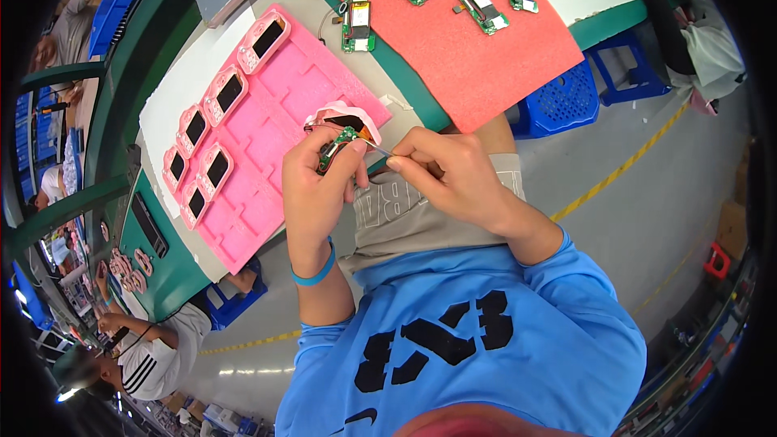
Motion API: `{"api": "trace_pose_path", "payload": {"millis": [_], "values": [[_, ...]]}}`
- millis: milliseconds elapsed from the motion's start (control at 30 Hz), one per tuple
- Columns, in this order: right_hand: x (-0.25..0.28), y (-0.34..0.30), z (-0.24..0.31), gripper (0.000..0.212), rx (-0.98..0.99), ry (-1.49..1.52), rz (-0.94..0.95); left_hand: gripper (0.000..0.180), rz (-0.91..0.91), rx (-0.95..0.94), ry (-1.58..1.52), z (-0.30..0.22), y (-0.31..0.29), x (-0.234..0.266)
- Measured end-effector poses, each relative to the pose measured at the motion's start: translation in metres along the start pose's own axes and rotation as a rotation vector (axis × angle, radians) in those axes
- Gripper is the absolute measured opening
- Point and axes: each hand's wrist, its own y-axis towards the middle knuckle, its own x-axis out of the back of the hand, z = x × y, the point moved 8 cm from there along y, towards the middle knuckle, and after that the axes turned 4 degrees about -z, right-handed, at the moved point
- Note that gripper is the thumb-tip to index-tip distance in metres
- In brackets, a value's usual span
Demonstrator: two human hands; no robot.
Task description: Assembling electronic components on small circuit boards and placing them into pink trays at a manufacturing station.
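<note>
My left hand [314,190] is closed on a small green circuit board [330,154], its thumb and fingers gripping the edges. Right behind the board is a pink casing [364,116] with a dark screen, joined to it by an orange strip and thin wires. Between the fingertips of my right hand [457,171] is a thin metal tool, seemingly tweezers [377,148], its tip touching or close to the board. Beside my left hand lies a pink foam tray [279,133] holding several pink casings with dark screens [226,95].
Several green circuit boards with batteries [483,6] lie on a red foam sheet [461,73] across the bench. Blue stools [562,105] stand beyond it to the right. A co-worker in a white shirt [166,356] sits at lower left, near more pink parts [129,269].
</note>
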Motion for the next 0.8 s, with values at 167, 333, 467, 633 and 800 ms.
{"api": "trace_pose_path", "payload": {"millis": [167, 333, 467, 633, 800], "values": [[0.004, 0.000, 0.002, 0.005, -0.028, -0.013, 0.016, 0.018, 0.009, 0.055, 0.089, 0.001, 0.004, 0.001], [0.034, -0.002, 0.000, 0.004, -0.115, -0.114, 0.005, 0.033, 0.203, 0.137, 0.118, -0.028, 0.014, -0.021], [0.078, -0.005, -0.002, 0.010, -0.231, -0.218, -0.070, 0.052, 0.372, 0.139, 0.116, -0.046, 0.024, -0.029], [0.039, 0.022, 0.041, 0.040, 0.143, -0.217, 0.028, 0.073, 0.438, 0.127, 0.079, -0.053, 0.034, -0.038], [0.015, 0.050, 0.031, 0.041, 0.289, -0.332, 0.093, 0.071, 0.373, 0.166, -0.035, -0.048, 0.019, -0.018]]}}
